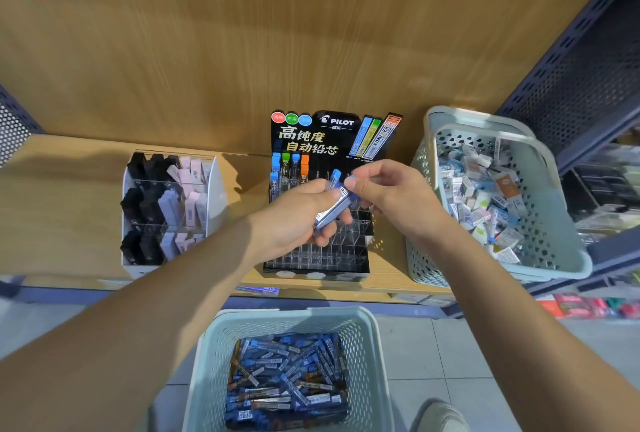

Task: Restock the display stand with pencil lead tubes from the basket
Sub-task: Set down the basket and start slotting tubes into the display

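Nearest of all, bare forearms [145, 307] reaching in from the lower corners. Under them on the floor, well below both grips, the pale basket [294, 314], heaped with blue-capped lead tubes [287, 372]. Higher up, left grip [294, 215] curled round a small bundle of tubes [330, 211], caps pointing up and away. Right grip [394, 199] just beside it, thumb and forefinger pinching the blue cap of one tube [350, 179] at the top of that bundle. Beneath and just beyond the grips, on the wooden shelf [69, 196], the black display stand [329, 261]: a handful of standing tubes [289, 168] in the far-left slots, nearly all the clear slots under the grips bare. Left of the grips, a tiered rack [166, 203] of black, pink and lilac blocks; right of them, a second basket [564, 234] of mixed small boxes. Probably early in the restock: drawing a single tube out of the bundle. Next, likely: pull it free, keep it cap-up, lower it into an open slot beside those standing, straight down between the thin dividers
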